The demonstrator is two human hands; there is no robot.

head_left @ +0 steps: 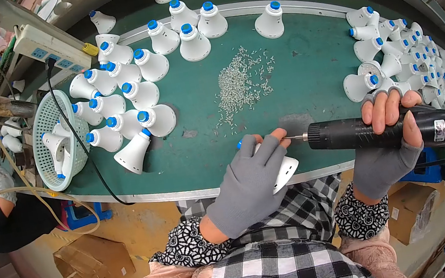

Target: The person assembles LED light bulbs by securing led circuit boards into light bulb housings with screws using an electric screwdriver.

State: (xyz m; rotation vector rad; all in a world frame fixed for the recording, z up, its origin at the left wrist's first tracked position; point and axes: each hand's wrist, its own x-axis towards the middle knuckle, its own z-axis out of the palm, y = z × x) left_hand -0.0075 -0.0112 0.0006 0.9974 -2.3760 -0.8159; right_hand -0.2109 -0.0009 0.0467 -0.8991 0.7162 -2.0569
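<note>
My left hand (253, 176), in a grey fingerless glove, is closed around a white cone-shaped housing (286, 175) at the bench's front edge. The housing lies tilted, mostly covered by my fingers, with a bit of its blue cap showing. My right hand (378, 164), gloved alike, grips a black electric screwdriver (345, 135) held level. Its thin bit points left and reaches my left fingertips; whether a screw sits on the tip cannot be made out. Beyond my hands, a loose pile of small silvery screws (238, 84) is spread on the green bench top (312, 77).
Several blue-capped white housings (160, 120) stand or lie at the left and back, and many more (398, 62) crowd the right. A pale green basket (39, 152) holds others. A black cable (82, 145) runs from a power strip (51, 47) across the left edge.
</note>
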